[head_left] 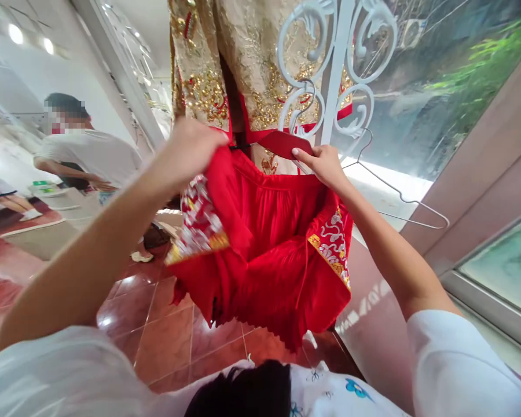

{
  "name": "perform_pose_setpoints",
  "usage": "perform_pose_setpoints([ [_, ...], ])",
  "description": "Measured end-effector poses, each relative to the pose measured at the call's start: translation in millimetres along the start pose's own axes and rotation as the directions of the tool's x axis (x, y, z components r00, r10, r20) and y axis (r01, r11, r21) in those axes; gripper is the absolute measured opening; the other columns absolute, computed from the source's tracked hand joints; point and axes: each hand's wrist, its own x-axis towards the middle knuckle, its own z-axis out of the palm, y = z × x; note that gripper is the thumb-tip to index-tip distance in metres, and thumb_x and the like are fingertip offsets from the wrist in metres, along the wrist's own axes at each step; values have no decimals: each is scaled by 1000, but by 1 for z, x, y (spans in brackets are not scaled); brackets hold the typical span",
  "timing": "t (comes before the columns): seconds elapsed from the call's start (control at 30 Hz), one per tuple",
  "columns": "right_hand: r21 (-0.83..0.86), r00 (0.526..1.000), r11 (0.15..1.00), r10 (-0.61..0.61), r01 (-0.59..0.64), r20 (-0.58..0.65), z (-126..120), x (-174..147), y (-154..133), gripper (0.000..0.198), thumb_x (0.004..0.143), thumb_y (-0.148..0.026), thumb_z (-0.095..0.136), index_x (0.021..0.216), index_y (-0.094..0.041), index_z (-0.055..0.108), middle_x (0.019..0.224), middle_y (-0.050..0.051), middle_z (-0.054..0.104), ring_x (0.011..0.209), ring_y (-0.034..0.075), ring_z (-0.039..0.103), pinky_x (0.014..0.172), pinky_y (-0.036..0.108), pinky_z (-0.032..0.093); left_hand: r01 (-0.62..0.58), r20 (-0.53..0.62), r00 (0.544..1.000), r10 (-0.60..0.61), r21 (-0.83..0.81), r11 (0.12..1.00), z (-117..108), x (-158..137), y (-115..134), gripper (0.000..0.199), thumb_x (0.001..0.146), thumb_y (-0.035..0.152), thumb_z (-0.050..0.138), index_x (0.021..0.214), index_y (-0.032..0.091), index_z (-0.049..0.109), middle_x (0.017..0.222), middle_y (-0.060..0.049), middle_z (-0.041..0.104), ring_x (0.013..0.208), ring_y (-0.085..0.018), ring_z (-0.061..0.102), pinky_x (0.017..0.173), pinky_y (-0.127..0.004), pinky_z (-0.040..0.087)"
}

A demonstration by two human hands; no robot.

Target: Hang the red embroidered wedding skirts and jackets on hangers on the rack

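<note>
A red garment that looks like a pleated skirt hangs in front of me. Silver and gold embroidery covers its side panels, and its waist is spread wide. My left hand, smeared by motion, is closed on the upper left edge of the skirt. With thumb on top, my right hand pinches the right arm of a dark red hanger, close to the skirt's waistband. A metal hook rises above that hanger against the white scrollwork. The fingers of my right hand are partly hidden behind the hanger.
Behind the skirt hangs a gold sequinned garment with red trim. A white scrollwork metal stand rises at its right, with a bare wire hanger beside it. A person stands at the left. Windows line the right side above a tiled floor.
</note>
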Motion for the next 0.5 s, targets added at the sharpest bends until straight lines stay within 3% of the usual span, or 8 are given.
perform_pose_setpoints([
  [0.07,39,999,999,5,-7,34,-1,1,2,56,77,-61,57,56,-20,25,50,-5,18,53,7,19,52,28,17,-110,233,971,59,213,971,21,-21,-9,35,81,35,49,52,16,45,45,1,40,47,-12,47,58,-29,42],
  [0.1,52,999,999,-1,-2,43,-2,2,3,54,76,-61,57,57,-20,28,50,-4,18,53,8,20,51,28,18,-169,281,956,86,287,943,28,-25,-16,38,83,37,47,52,16,47,46,-1,44,51,-14,51,59,-29,42],
  [0.13,57,999,998,-14,11,45,-3,2,4,52,76,-61,58,58,-19,31,50,-4,19,53,8,22,51,27,20,-218,262,956,131,340,915,32,-25,-23,39,84,40,46,54,16,49,49,-3,49,57,-16,55,62,-29,42],
  [0.2,47,998,998,-44,42,37,-5,4,5,49,75,-60,60,60,-19,38,50,-4,20,54,9,25,52,27,25,-287,73,956,282,416,863,37,-13,-40,34,84,44,47,65,17,55,63,-6,57,73,-21,59,70,-31,43],
  [0.27,35,997,997,-72,71,32,-9,5,6,46,74,-60,61,61,-18,45,49,-3,24,54,10,29,52,27,30,-301,-124,908,399,470,830,40,6,-55,29,82,45,53,82,17,57,82,-9,61,89,-25,59,78,-33,43],
  [0.3,40,996,996,-83,82,43,-14,5,6,45,75,-60,60,62,-18,48,49,-2,27,54,10,32,53,28,33,-298,-164,894,416,477,827,42,15,-62,30,80,46,55,90,17,56,89,-10,61,94,-27,58,80,-34,42],
  [0.4,93,982,991,-114,101,152,-40,2,14,43,79,-59,56,68,-17,58,51,1,42,56,12,41,54,28,39,-265,-141,918,371,480,836,53,31,-76,38,82,51,52,102,19,52,92,-11,62,92,-27,59,77,-32,42],
  [0.5,98,947,986,-154,132,282,-76,-4,30,38,76,-55,61,78,-18,65,60,2,55,62,13,48,59,28,44,-287,-40,932,360,524,802,65,33,-82,39,85,55,43,94,19,54,79,-8,61,83,-26,60,71,-28,40],
])
